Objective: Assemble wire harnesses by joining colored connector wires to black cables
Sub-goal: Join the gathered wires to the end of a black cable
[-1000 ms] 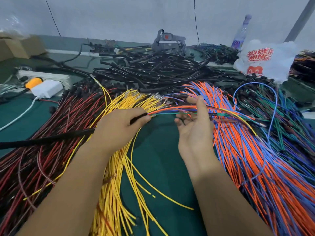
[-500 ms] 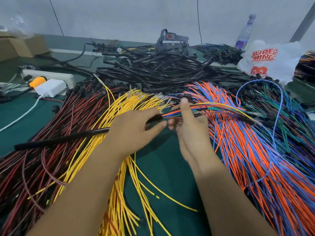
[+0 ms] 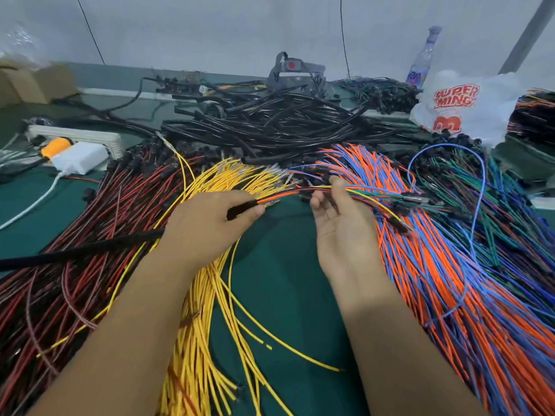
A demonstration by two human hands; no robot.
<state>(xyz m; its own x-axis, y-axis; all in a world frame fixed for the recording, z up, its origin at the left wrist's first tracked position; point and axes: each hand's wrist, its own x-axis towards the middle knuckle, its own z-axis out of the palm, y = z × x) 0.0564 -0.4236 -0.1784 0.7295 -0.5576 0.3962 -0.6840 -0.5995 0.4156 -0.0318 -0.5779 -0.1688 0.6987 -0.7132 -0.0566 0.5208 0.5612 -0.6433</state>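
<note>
My left hand (image 3: 207, 226) grips a black cable (image 3: 90, 252) near its right end; the cable runs off the left edge of the view. A thin bundle of colored wires (image 3: 288, 193) (orange, red, yellow, green, blue) comes out of that end and runs right. My right hand (image 3: 345, 235) is turned palm up with relaxed fingers, and its fingertips touch the bundle from the front. Past them the wire ends with black connectors (image 3: 399, 205) fan out over the orange and blue pile. Both hands hover over the green table (image 3: 285, 295).
Loose wire piles surround the hands: red and black wires (image 3: 60, 229) on the left, yellow wires (image 3: 195, 349) under my left arm, orange and blue wires (image 3: 456, 295) on the right, green wires (image 3: 504, 187) far right. Behind lie black cables (image 3: 285, 124), a power strip (image 3: 75, 135), a plastic bag (image 3: 468, 106) and a bottle (image 3: 423, 58).
My hands came close together half a second ago and have now drawn apart. The black cable has shifted left, and more of the colored bundle shows between the hands.
</note>
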